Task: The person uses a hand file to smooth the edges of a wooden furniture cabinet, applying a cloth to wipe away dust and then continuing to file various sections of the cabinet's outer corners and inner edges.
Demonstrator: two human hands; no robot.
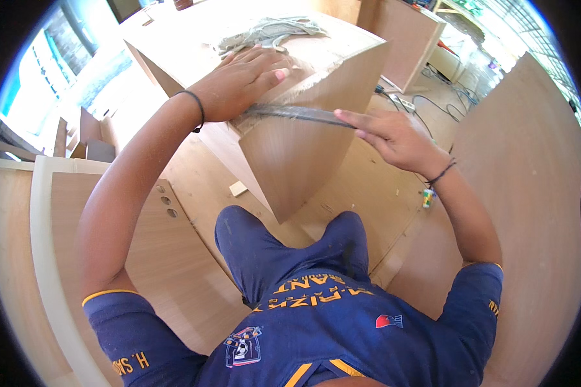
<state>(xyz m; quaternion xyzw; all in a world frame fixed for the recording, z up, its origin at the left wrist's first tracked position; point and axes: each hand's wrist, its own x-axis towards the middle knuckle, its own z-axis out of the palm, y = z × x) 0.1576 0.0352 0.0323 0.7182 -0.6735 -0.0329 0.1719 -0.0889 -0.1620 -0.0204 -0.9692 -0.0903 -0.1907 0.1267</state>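
In front of my knees stands a wood-grain cabinet box (303,151), with a pale top and a rough, ragged edge where the top meets the near side. My left hand (239,82) lies flat on the top close to that edge, fingers stretched out and thumb apart. A long, dark, flat file (297,114) lies across the edge, its far end beside my left palm. My right hand (400,138) grips the file's near end, fingers pointing along it. Just beyond my left fingers is a bunched heap of pale grey strips (271,32).
Large wood panels stand at the right (516,193); a panel with round holes (155,238) lies at the left. A small wood block (237,188) and a small green-and-white item (427,198) lie on the floor. Black cables (445,103) trail behind, near another cabinet box (400,39).
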